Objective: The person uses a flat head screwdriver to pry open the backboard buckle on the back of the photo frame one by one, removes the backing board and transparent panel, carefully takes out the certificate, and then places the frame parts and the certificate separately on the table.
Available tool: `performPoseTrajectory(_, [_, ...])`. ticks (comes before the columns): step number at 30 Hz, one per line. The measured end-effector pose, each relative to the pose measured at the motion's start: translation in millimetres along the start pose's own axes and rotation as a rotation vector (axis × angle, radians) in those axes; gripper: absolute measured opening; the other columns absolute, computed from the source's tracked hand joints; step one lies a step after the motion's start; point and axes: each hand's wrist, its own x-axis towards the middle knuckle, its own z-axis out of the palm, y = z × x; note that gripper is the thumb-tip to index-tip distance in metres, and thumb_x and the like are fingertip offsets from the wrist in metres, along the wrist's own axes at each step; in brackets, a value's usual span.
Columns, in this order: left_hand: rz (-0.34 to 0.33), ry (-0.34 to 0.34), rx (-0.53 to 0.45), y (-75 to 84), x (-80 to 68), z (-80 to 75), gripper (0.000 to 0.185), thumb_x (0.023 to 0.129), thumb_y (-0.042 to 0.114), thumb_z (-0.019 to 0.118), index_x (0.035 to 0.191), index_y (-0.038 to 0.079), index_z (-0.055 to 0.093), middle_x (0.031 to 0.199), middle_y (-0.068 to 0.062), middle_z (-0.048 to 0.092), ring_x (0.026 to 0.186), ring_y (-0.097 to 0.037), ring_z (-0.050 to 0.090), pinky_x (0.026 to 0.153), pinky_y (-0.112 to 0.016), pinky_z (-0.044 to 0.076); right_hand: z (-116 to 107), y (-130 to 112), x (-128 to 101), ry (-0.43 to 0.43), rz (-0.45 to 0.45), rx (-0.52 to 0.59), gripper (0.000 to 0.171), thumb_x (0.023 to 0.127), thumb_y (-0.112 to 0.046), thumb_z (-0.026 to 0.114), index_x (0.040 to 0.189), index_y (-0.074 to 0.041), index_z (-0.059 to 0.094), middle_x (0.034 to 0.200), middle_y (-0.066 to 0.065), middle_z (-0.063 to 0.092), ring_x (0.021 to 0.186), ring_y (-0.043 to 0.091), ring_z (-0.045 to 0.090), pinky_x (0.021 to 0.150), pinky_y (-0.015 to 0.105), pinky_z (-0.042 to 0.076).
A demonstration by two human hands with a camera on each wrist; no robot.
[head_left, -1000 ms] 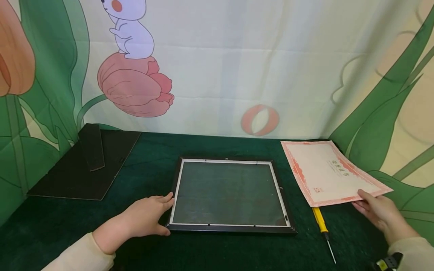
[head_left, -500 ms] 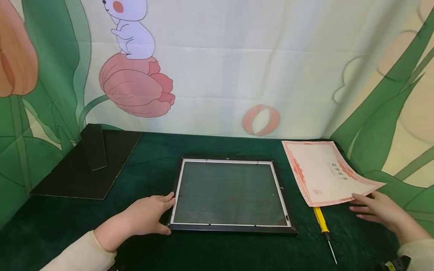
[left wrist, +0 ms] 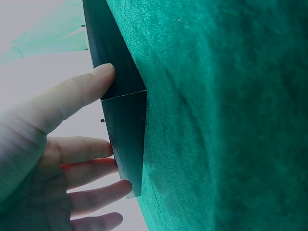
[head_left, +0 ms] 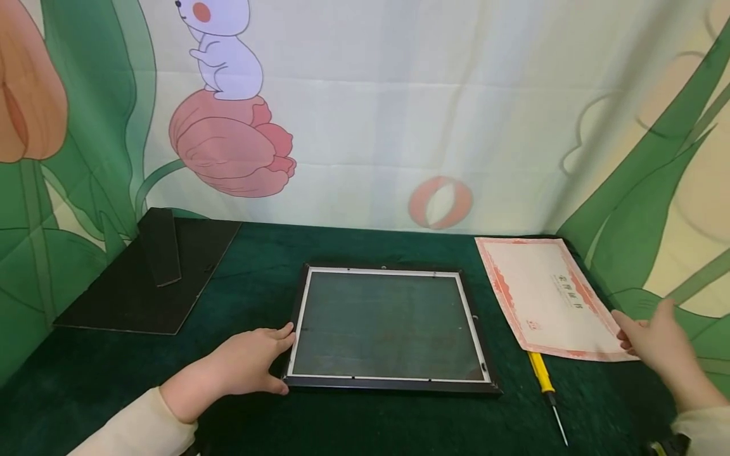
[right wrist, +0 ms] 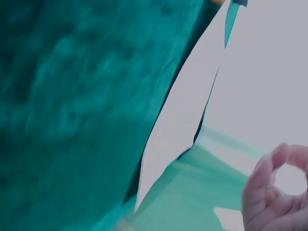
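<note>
A black picture frame with a white inner edge and a clear pane lies on the green cloth, in the middle of the head view. My left hand touches its near left corner; in the left wrist view the thumb rests on one side and nearly straight fingers meet the adjoining side. A pink-bordered certificate lies at the right. Beside its near right corner is my right hand, loosely curled with nothing in it. The right wrist view shows this hand apart from the paper, thumb and a finger rounded into a ring.
A yellow-handled screwdriver lies partly under the certificate, its tip toward the near edge. At the far left sits a black backing board with a stand leg. A printed curtain hangs behind the green cloth.
My right hand has let go of the certificate and moved to the right. The paper's lifted near right corner has dropped down. The left hand stays at the picture frame.
</note>
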Motion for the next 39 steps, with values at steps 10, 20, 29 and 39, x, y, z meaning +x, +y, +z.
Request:
performPoseTrajectory(10, [-0.040,0.039,-0.127,-4.7,0.7,1.8,0.077,0.063,0.052,0.065,0.123,0.010,0.045,0.129,-0.008,0.038,0.108,-0.022,0.043,0.082,-0.042,0.039,51,-137,-67,-0.421,-0.285,0.054,0.056,0.087,-0.034,0.044,0.126,0.004,0.032,0.104,0.018,0.054,0.085,0.024,0.056,0.066,0.032,0.047])
performPoseTrajectory(20, [-0.255,0.045,-0.520,-10.9,11.4,5.4,0.044,0.080,0.037,0.054,0.105,0.001,0.059,0.056,-0.001,0.043,0.044,-0.012,0.035,0.043,-0.026,0.032,86,-166,-77,-0.471,-0.360,-0.028,0.052,0.082,-0.034,0.052,0.120,0.001,0.044,0.119,0.017,0.046,0.102,0.029,0.048,0.078,0.038,0.042])
performPoseTrajectory(29, [-0.224,0.079,-0.521,-10.5,6.9,11.0,0.028,0.081,0.035,0.053,0.064,0.015,0.064,0.044,0.001,0.034,0.038,-0.011,0.029,0.038,-0.024,0.026,92,-172,-76,-0.520,-0.378,0.005,0.051,0.078,-0.025,0.060,0.117,0.005,0.046,0.114,0.021,0.048,0.095,0.028,0.053,0.075,0.036,0.044])
performPoseTrajectory(39, [-0.345,0.179,-0.969,-11.1,5.1,20.0,0.050,0.078,0.034,0.058,0.112,-0.002,0.051,0.090,-0.009,0.059,0.067,-0.016,0.056,0.059,-0.032,0.049,88,-175,-75,-0.560,-0.342,0.024,0.051,0.076,-0.026,0.062,0.117,0.003,0.047,0.115,0.021,0.048,0.106,0.033,0.045,0.079,0.040,0.042])
